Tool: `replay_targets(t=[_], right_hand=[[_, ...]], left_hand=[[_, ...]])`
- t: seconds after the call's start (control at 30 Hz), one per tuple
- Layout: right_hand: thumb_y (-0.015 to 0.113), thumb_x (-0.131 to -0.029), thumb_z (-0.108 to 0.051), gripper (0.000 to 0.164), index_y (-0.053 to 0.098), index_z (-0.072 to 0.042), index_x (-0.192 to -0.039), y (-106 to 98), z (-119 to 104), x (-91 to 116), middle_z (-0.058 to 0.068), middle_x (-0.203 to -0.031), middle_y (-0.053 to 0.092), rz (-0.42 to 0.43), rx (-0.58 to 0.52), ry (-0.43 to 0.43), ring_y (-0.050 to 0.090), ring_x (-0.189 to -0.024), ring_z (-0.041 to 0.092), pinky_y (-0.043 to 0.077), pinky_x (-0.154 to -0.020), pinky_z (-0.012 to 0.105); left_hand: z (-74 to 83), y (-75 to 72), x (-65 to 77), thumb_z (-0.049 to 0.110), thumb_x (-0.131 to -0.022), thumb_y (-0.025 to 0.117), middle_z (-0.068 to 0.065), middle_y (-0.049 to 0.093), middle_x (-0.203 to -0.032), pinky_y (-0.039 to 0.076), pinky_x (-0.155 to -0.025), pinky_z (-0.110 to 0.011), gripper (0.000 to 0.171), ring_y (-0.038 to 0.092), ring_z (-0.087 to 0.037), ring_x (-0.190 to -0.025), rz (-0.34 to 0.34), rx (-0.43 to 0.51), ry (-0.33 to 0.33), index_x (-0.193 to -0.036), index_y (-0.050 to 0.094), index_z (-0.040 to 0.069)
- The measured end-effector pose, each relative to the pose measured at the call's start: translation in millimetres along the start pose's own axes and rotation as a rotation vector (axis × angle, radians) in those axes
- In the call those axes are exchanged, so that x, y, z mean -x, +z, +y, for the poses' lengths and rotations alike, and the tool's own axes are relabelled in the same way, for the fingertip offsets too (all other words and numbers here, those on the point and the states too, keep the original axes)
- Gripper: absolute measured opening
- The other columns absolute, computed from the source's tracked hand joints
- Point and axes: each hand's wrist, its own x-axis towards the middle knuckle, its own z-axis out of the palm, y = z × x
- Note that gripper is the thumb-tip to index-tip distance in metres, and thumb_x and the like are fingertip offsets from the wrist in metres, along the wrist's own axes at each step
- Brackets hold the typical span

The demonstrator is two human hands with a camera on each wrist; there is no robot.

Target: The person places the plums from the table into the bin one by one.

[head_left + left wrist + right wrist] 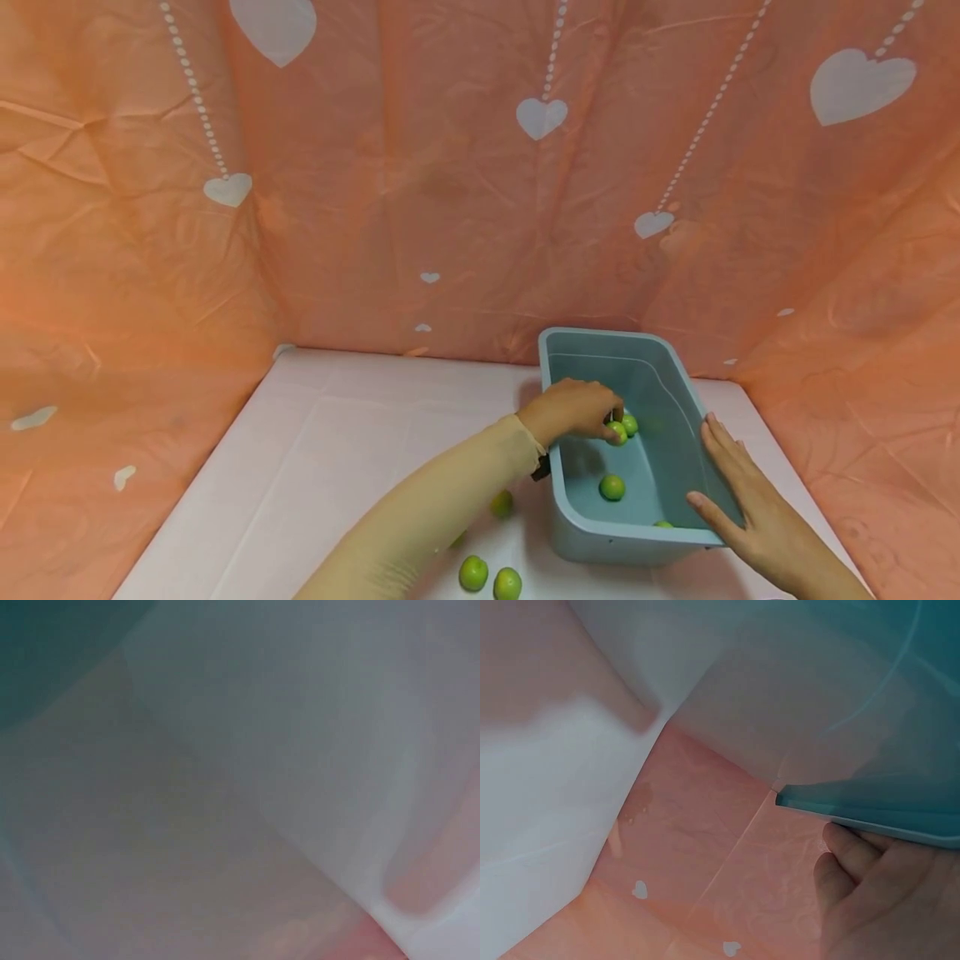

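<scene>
A grey-blue plastic bin (600,527) stands on the table near the back wall. My left hand (573,410) reaches over its left rim and pinches a green lime (617,434) low inside. Another lime (630,424) sits right beside that one. Nearer the front of the bin floor lies a darker lime (612,487), and the front rim mostly hides one more (663,524). With fingers extended, my right hand (761,504) rests on the bin's front right corner. The right wrist view shows its fingertips touching the bin's rim (885,827). The left wrist view is blurred.
Several limes lie on the pale tabletop (300,467) left of the bin, among them one lime (473,573) and its neighbour (507,583). My left sleeve (427,508) partly covers others. Orange cloth (450,208) with pale hearts hangs behind and at both sides.
</scene>
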Motion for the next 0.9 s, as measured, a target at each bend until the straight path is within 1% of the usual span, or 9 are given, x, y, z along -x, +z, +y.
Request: replay_targets(t=[0.2, 0.27, 0.4, 0.53, 0.67, 0.7, 0.77, 0.9], right_hand=[[0.074, -0.102, -0.023, 0.092, 0.017, -0.013, -0.173, 0.2, -1.7, 0.6, 0.005, -0.18, 0.008, 0.001, 0.003, 0.006, 0.007, -0.164, 0.038, -0.004, -0.116, 0.006], [0.074, -0.102, -0.024, 0.092, 0.016, -0.014, -0.173, 0.2, -2.4, 1.3, 0.003, -0.181, 0.006, -0.003, 0.005, 0.014, 0.006, -0.164, 0.036, -0.004, -0.115, 0.005], [0.073, -0.102, -0.024, 0.092, 0.016, -0.015, -0.173, -0.2, -2.8, 1.9, 0.003, -0.18, 0.007, 0.005, -0.002, 0.011, 0.007, -0.164, 0.039, -0.004, -0.115, 0.005], [0.074, -0.102, -0.023, 0.092, 0.017, -0.015, -0.173, 0.1, -2.2, 1.8, 0.003, -0.18, 0.007, 0.009, -0.005, 0.01, 0.008, -0.164, 0.039, -0.004, -0.115, 0.006], [0.074, -0.102, -0.023, 0.092, 0.017, -0.014, -0.173, -0.1, -1.5, 1.4, 0.003, -0.18, 0.007, 0.008, -0.014, 0.015, 0.006, -0.164, 0.037, -0.004, -0.115, 0.006], [0.074, -0.102, -0.022, 0.092, 0.017, -0.013, -0.173, 0.0, -0.9, 1.1, 0.004, -0.18, 0.008, 0.011, -0.018, 0.011, 0.006, -0.164, 0.037, -0.004, -0.115, 0.006], [0.074, -0.102, -0.022, 0.091, 0.017, -0.013, -0.173, 0.0, -0.7, 1.0, 0.006, -0.18, 0.008, 0.011, -0.021, 0.012, 0.005, -0.164, 0.035, -0.004, -0.115, 0.006], [0.074, -0.102, -0.022, 0.091, 0.018, -0.013, -0.173, 1.2, 0.0, 1.3, 0.011, -0.18, 0.011, 0.008, -0.032, 0.01, 0.004, -0.163, 0.035, -0.004, -0.115, 0.006]], left_hand=[[0.8, 0.2, -0.4, 0.049, -0.098, 0.078, 0.017, 0.07, -0.111, 0.051, -0.09, -0.031, 0.035, 0.062, -0.001, -0.102, -0.019, -0.008, -0.003, -0.129, 0.075, 0.033], [1.4, 0.5, 0.2, 0.049, -0.098, 0.079, 0.018, 0.07, -0.111, 0.051, -0.089, -0.031, 0.035, 0.062, -0.001, -0.101, -0.026, -0.017, -0.006, -0.129, 0.075, 0.034], [2.5, 1.0, 1.0, 0.048, -0.098, 0.079, 0.017, 0.07, -0.111, 0.051, -0.088, -0.03, 0.035, 0.063, -0.001, -0.101, -0.029, -0.035, -0.008, -0.13, 0.075, 0.033], [3.2, 2.0, 1.6, 0.046, -0.099, 0.079, 0.017, 0.07, -0.112, 0.052, -0.087, -0.029, 0.036, 0.063, -0.001, -0.101, -0.023, -0.057, -0.004, -0.132, 0.075, 0.032], [3.5, 2.0, 2.1, 0.046, -0.1, 0.077, 0.018, 0.069, -0.112, 0.052, -0.085, -0.028, 0.034, 0.063, 0.001, -0.1, 0.005, -0.061, 0.008, -0.132, 0.075, 0.033], [3.3, 2.0, 2.1, 0.046, -0.1, 0.077, 0.018, 0.069, -0.112, 0.052, -0.084, -0.028, 0.034, 0.063, 0.001, -0.1, 0.017, -0.053, 0.014, -0.131, 0.075, 0.033], [2.3, 2.0, 2.1, 0.045, -0.102, 0.075, 0.02, 0.07, -0.112, 0.052, -0.084, -0.028, 0.032, 0.063, 0.001, -0.101, 0.04, -0.021, 0.03, -0.132, 0.075, 0.033], [-2.6, 1.9, 3.9, 0.044, -0.104, 0.072, 0.022, 0.071, -0.114, 0.052, -0.086, -0.027, 0.028, 0.064, 0.001, -0.105, 0.097, 0.091, 0.063, -0.13, 0.075, 0.032]])
